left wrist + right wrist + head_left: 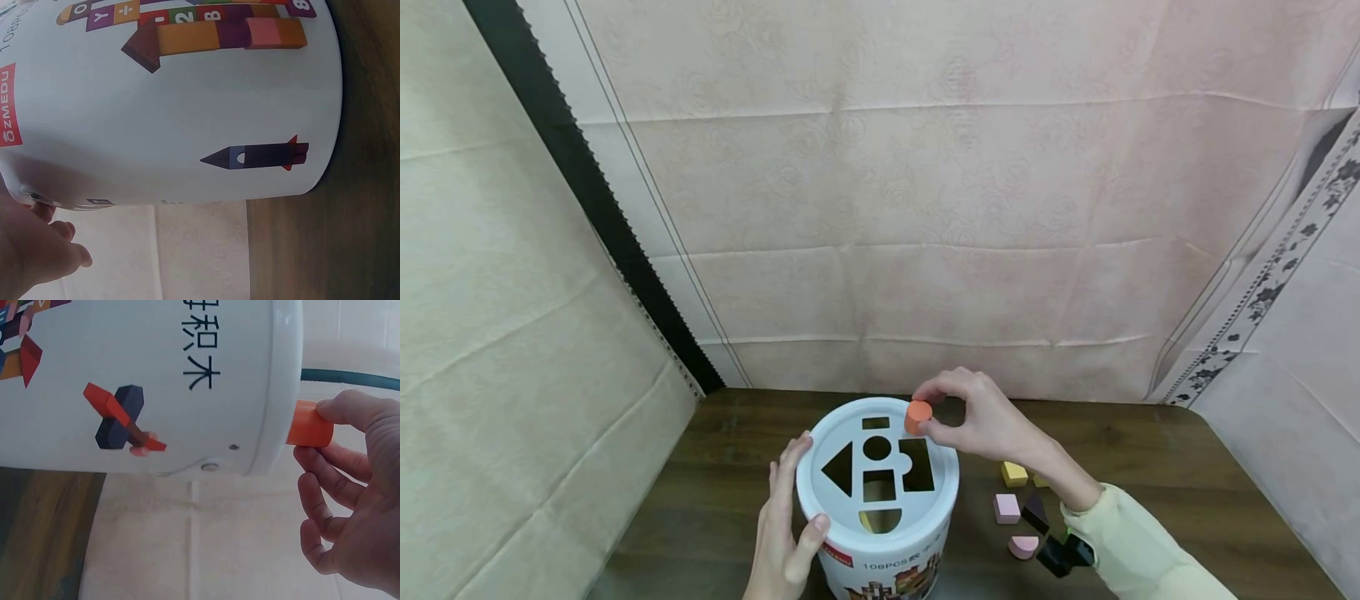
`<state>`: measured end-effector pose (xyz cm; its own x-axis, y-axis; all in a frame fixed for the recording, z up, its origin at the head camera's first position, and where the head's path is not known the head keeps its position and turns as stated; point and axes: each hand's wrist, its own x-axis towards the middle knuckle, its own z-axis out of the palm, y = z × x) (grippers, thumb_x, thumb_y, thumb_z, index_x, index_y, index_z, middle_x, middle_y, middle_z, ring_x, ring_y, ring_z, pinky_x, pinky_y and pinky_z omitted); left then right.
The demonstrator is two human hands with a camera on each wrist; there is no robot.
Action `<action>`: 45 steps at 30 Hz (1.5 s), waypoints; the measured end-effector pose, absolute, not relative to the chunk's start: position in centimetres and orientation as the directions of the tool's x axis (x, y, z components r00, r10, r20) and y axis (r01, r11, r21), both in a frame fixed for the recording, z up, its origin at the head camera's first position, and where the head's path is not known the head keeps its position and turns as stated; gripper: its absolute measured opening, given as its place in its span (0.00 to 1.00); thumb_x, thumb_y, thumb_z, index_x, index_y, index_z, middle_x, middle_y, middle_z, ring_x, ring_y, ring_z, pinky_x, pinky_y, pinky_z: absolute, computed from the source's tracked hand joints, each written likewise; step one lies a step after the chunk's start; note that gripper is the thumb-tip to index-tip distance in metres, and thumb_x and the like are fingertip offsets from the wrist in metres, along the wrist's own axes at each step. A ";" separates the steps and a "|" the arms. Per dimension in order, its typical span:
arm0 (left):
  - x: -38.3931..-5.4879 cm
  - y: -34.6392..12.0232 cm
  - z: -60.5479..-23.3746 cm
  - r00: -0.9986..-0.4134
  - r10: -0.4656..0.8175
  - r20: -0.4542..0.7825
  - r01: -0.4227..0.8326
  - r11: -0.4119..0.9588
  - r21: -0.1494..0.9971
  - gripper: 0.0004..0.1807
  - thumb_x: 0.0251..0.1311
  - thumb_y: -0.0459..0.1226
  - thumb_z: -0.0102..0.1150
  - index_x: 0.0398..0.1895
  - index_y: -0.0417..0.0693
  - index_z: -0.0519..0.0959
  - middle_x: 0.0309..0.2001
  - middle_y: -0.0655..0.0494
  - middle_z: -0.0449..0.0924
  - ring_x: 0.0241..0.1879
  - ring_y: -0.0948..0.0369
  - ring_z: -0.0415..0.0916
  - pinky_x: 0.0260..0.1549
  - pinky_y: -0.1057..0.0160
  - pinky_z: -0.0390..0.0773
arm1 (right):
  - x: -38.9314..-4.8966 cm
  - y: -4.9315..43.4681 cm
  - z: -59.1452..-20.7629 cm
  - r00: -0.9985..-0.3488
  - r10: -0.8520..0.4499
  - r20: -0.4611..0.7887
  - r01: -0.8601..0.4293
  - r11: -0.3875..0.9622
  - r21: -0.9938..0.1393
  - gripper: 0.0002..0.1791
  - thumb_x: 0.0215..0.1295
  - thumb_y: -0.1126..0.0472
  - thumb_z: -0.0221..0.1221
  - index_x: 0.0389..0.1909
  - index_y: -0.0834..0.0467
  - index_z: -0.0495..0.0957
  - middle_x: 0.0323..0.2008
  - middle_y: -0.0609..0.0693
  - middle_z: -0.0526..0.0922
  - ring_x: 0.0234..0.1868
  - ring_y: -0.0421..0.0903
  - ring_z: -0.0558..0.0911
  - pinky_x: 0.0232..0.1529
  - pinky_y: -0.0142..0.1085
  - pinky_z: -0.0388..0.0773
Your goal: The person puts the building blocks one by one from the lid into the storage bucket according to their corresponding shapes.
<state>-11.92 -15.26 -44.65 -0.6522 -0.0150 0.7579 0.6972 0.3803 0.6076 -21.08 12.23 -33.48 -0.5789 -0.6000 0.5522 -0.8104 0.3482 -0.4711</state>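
Observation:
A white bucket (891, 567) with printed block pictures stands upright, covered by a pale lid (827, 440) with several shaped holes. My left hand (781, 529) rests against its left side, thumb at the front rim and fingers spread toward the back. Between thumb and fingertips, my right hand (981, 418) pinches an orange cylinder block (917, 417) at the lid's back right edge. From the right wrist, the orange block (312, 425) overlaps the lid's rim, other fingers loosely curled below. The left wrist view shows fingers (72, 240) along the bucket's side.
Right of the bucket, a yellow block (1014, 474), a pink square block (1007, 508), a pink half-round block (1023, 547) and a dark block (1035, 511) lie on the brown wooden table (737, 450). Pale cloth (925, 208) hangs behind and at both sides.

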 end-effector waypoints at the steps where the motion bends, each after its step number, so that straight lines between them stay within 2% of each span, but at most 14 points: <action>1: -11.9 -15.3 -44.6 -0.653 -0.015 0.757 0.697 0.380 0.608 0.39 0.56 0.44 0.54 0.73 0.40 0.64 0.69 0.43 0.68 0.73 0.48 0.56 0.56 0.19 0.42 | -21.1 12.1 -33.5 -0.573 -0.604 0.554 -0.814 0.342 -0.470 0.15 0.53 0.67 0.70 0.43 0.56 0.85 0.38 0.40 0.84 0.42 0.45 0.79 0.44 0.44 0.75; 8: -11.9 -15.2 -44.7 -0.655 -0.012 0.756 0.697 0.378 0.610 0.39 0.58 0.45 0.54 0.73 0.40 0.64 0.69 0.43 0.68 0.73 0.49 0.56 0.56 0.20 0.41 | -21.0 11.0 -33.8 -0.562 -0.620 0.547 -0.818 0.320 -0.478 0.15 0.53 0.66 0.71 0.43 0.56 0.85 0.38 0.41 0.85 0.41 0.46 0.79 0.43 0.42 0.74; 15: -11.7 -15.2 -44.5 -0.695 -0.022 0.718 0.657 0.387 0.648 0.39 0.57 0.44 0.55 0.74 0.44 0.64 0.70 0.47 0.68 0.73 0.50 0.56 0.57 0.21 0.41 | -21.0 10.1 -33.9 -0.545 -0.652 0.527 -0.824 0.299 -0.482 0.15 0.54 0.65 0.71 0.44 0.56 0.85 0.39 0.39 0.86 0.43 0.41 0.79 0.45 0.42 0.72; 22: -11.5 -15.1 -44.3 -0.733 -0.029 0.679 0.617 0.391 0.683 0.39 0.56 0.44 0.55 0.75 0.46 0.64 0.70 0.50 0.67 0.73 0.50 0.55 0.59 0.22 0.41 | -21.4 9.1 -34.3 -0.502 -0.676 0.539 -0.852 0.278 -0.444 0.13 0.54 0.64 0.71 0.42 0.56 0.85 0.37 0.40 0.86 0.41 0.40 0.80 0.45 0.43 0.72; 28: -11.5 -15.1 -44.3 -0.744 -0.028 0.668 0.606 0.394 0.691 0.40 0.56 0.43 0.56 0.75 0.47 0.63 0.70 0.51 0.67 0.73 0.50 0.55 0.59 0.22 0.41 | -21.5 8.4 -34.5 -0.487 -0.697 0.526 -0.860 0.277 -0.428 0.12 0.54 0.64 0.71 0.41 0.56 0.85 0.37 0.41 0.86 0.40 0.39 0.80 0.46 0.42 0.71; 40: -11.5 -15.2 -44.3 -0.750 -0.032 0.661 0.599 0.392 0.698 0.39 0.56 0.43 0.56 0.75 0.47 0.63 0.70 0.51 0.67 0.73 0.48 0.55 0.59 0.22 0.41 | -21.3 8.0 -34.4 -0.516 -0.699 0.495 -0.843 0.313 -0.437 0.12 0.55 0.63 0.71 0.42 0.56 0.86 0.38 0.40 0.86 0.42 0.40 0.79 0.47 0.43 0.70; 45: -11.5 -15.1 -44.3 -0.751 -0.036 0.660 0.596 0.392 0.700 0.40 0.56 0.43 0.56 0.75 0.48 0.64 0.70 0.52 0.67 0.73 0.50 0.55 0.59 0.22 0.41 | -21.2 8.0 -34.6 -0.538 -0.697 0.474 -0.829 0.336 -0.447 0.12 0.55 0.63 0.71 0.42 0.55 0.86 0.38 0.39 0.86 0.43 0.41 0.77 0.48 0.45 0.68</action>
